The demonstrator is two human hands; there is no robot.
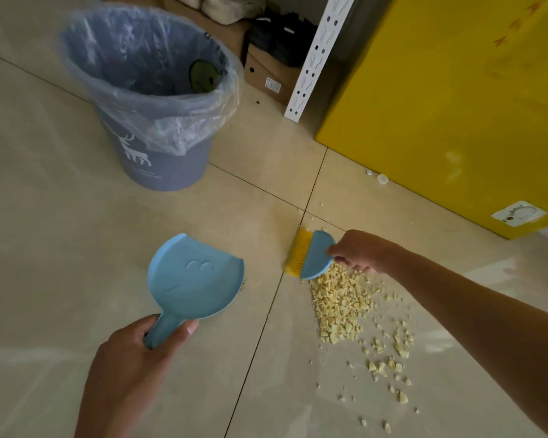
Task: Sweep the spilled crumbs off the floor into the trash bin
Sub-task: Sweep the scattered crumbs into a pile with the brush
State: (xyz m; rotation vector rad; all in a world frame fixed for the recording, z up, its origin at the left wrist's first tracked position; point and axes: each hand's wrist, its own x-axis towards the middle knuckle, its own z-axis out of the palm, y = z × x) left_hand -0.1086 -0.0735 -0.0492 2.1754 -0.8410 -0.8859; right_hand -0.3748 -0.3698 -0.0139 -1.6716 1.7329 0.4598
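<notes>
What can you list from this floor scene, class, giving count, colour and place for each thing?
trash bin: one, grey-blue with clear liner, upper left
dustpan: one, light blue, centre left
hand brush: one, blue with yellow bristles, at the pile's far end
crumbs: many, pale yellow, on floor, right of centre
yellow cabinet: one, upper right
cardboard box: one, brown, top centre
left hand: grips dustpan handle
right hand: grips hand brush

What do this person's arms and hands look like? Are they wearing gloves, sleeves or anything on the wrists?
Both are bare. The left hand and right hand have no gloves, and no rings, watch or wristband show. The right forearm is uncovered right to the picture's edge; no sleeve shows on either arm. The left thumbnail looks short and unpainted.
</notes>
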